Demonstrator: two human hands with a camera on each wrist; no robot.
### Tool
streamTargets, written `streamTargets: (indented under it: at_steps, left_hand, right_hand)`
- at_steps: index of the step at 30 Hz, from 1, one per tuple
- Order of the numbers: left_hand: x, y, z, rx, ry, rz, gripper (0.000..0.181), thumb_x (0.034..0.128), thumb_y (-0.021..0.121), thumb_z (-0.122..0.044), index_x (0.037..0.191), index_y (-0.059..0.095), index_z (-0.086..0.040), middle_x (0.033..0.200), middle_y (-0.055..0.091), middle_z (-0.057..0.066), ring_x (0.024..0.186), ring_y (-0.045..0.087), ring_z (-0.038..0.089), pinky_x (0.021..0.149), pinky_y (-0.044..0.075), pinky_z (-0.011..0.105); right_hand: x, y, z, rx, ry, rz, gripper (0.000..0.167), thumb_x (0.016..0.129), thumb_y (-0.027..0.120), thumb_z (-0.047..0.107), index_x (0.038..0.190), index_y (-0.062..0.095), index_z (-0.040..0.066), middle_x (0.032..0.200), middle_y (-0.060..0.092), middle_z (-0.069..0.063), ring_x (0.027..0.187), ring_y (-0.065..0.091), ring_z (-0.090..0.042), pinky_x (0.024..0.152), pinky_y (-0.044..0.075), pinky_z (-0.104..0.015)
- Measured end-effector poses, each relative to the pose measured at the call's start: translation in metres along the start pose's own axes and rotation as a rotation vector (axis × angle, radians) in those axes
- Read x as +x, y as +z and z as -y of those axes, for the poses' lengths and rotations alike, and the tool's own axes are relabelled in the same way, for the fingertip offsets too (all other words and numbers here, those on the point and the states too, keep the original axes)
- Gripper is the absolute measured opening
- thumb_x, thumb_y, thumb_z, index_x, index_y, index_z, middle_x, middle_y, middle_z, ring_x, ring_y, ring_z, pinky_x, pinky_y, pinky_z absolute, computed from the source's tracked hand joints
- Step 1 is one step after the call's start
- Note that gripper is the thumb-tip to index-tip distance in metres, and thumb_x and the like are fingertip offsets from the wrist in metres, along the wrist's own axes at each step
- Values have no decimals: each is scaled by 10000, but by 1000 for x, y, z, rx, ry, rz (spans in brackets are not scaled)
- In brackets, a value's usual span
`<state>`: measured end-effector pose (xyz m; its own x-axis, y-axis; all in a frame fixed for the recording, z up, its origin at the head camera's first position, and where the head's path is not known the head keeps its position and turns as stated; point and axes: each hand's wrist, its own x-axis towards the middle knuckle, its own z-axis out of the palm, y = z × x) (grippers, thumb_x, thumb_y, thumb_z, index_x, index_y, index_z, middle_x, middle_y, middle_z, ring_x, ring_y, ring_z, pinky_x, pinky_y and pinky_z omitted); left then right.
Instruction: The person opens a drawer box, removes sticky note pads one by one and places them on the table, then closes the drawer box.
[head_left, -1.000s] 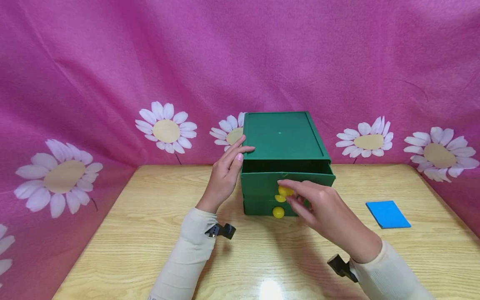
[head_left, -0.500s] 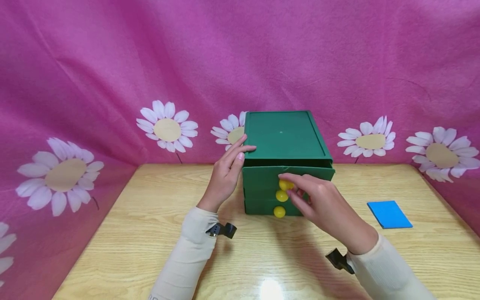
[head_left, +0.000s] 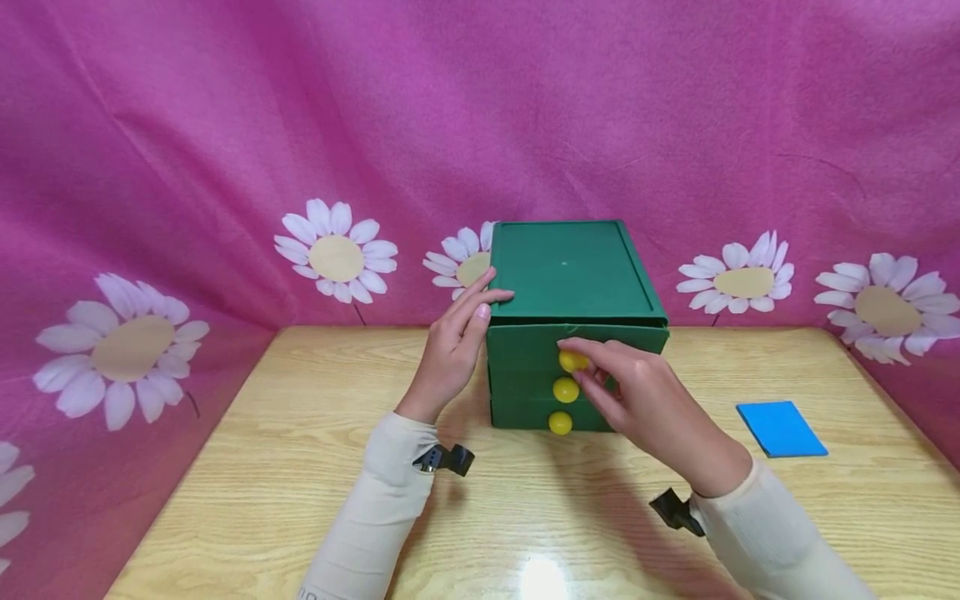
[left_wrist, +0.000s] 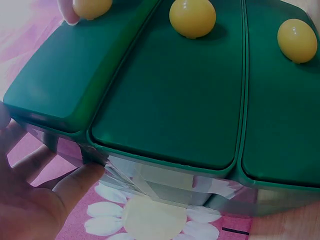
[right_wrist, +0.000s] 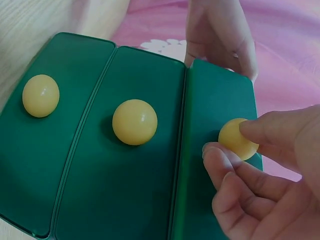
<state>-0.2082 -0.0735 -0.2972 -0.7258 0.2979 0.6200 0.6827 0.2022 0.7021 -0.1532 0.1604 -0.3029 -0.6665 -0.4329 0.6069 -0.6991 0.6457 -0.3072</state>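
In the head view, a green three-drawer cabinet (head_left: 566,271) stands on a wood-grain table (head_left: 285,483) before a pink cloth (head_left: 480,108) printed with white daisies (head_left: 336,258). Its top drawer (head_left: 517,350) is slightly out, a narrow dark gap showing under the upper panel. The left hand (head_left: 450,346) lies at the cabinet's nine o'clock, fingers extended and spread, fingertips over the upper edge. The right hand (head_left: 648,392), toward four o'clock, pinches the yellow top knob (head_left: 572,361). The middle knob (head_left: 566,389) and bottom knob (head_left: 560,423) sit below it, near six o'clock. A blue square (head_left: 782,429) lies flat at the cabinet's four o'clock, apart from it. Both arms wear cream sleeves (head_left: 780,542).

In the left wrist view, the left hand shows toward eight o'clock, its thumb and fingers held apart at the cabinet's side. The three knobs run across the upper part; a fingertip meets the top knob near eleven o'clock.

In the right wrist view, the right thumb and fingers close round the top knob at four o'clock from centre. The top drawer's front stands proud of the middle one. The left hand appears near one o'clock, behind the top drawer's edge.
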Motion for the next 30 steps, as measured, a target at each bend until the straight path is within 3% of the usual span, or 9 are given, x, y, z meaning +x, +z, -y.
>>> streamTargets:
  at_steps: [30]
  left_hand:
    - [0, 0, -1, 6, -5, -1, 330, 1031, 372, -84, 1258, 598, -6, 1500, 389, 159, 1414, 312, 266, 1126, 279, 455]
  right_hand:
    - [6, 2, -6, -8, 30, 17, 387, 837, 729, 31, 1212, 645, 78, 838, 608, 60, 690, 499, -65, 553, 456, -210]
